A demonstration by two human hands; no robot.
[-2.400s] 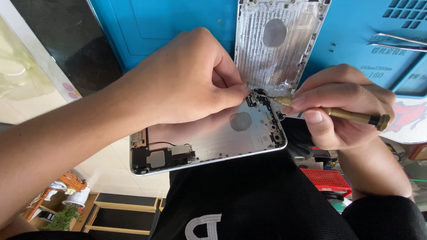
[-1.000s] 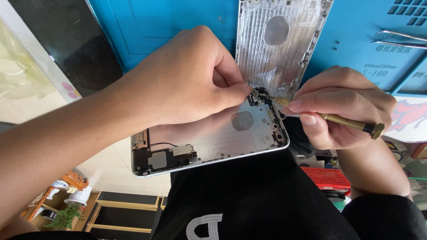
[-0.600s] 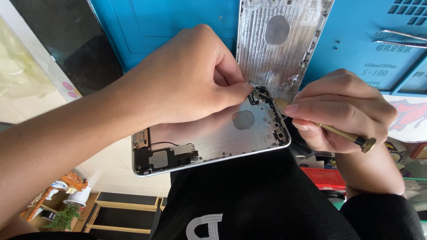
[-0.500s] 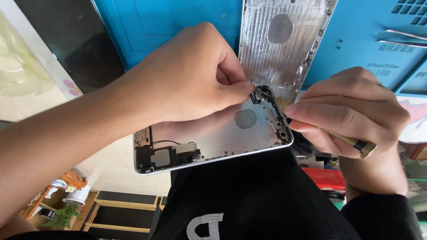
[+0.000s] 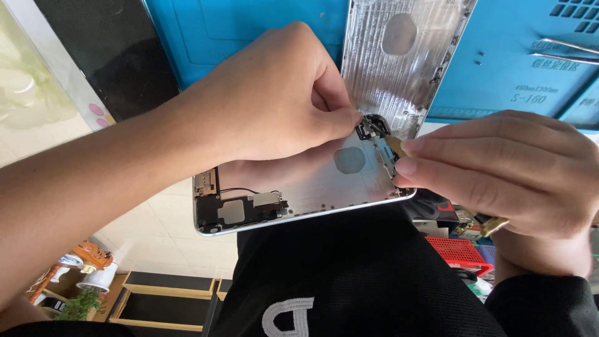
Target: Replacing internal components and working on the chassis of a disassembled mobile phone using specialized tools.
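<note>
**Hands on an opened phone housing**

Head view: left hand [image 5: 274,100] grips the silver phone housing [image 5: 312,187] over the lap, thumb and forefinger pinched at its upper corner. Right hand [image 5: 505,168] pinches a brass-coloured tool [image 5: 397,145], tip touching that corner. A second bare housing [image 5: 399,62] lies on the blue mat [image 5: 249,31] behind.

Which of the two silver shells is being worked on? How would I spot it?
Start at the blue mat. A bare ribbed shell lies flat on it. The phone housing is the one held just below, between both hands; unlike its neighbour, it has dark parts inside.
</note>
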